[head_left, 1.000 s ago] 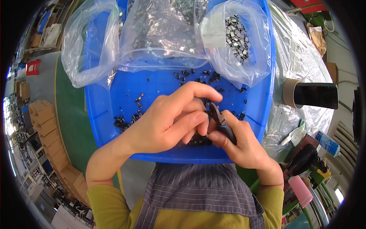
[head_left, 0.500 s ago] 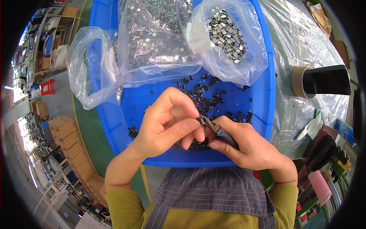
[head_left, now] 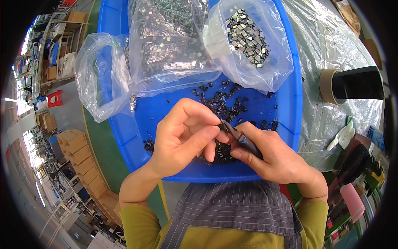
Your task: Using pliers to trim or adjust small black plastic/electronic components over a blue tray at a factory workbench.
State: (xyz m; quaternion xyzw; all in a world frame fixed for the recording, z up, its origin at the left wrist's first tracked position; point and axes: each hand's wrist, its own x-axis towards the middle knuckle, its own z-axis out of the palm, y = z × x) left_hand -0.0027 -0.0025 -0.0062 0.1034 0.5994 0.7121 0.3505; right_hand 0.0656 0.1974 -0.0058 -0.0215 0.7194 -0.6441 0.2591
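Observation:
Above the near part of a blue tray (head_left: 155, 114), my left hand (head_left: 176, 143) pinches a small dark electronic part (head_left: 222, 125) between thumb and forefinger, its other fingers loosely curled. My right hand (head_left: 275, 155) is wrapped round dark-handled cutting pliers (head_left: 250, 148). Their metal jaws meet the part at my left fingertips; whether they are closed on it is too small to tell. Beneath and beyond both hands lie loose black bits (head_left: 226, 103) on the tray floor. A clear bag (head_left: 248, 39) of small, square, metal-topped pieces stands open at the tray's far right.
A large clear bag (head_left: 174, 54) full of small parts fills the tray's far middle, with another open bag (head_left: 89, 83) over the left rim. On the plastic-covered surface to the right are a tape roll (head_left: 327, 86), a black flat device (head_left: 362, 83) and a white glove (head_left: 343, 137).
The whole view has shifted slightly, so most things appear a little further right. Both hands stay together at the part, with the plier jaws at a slightly different angle.

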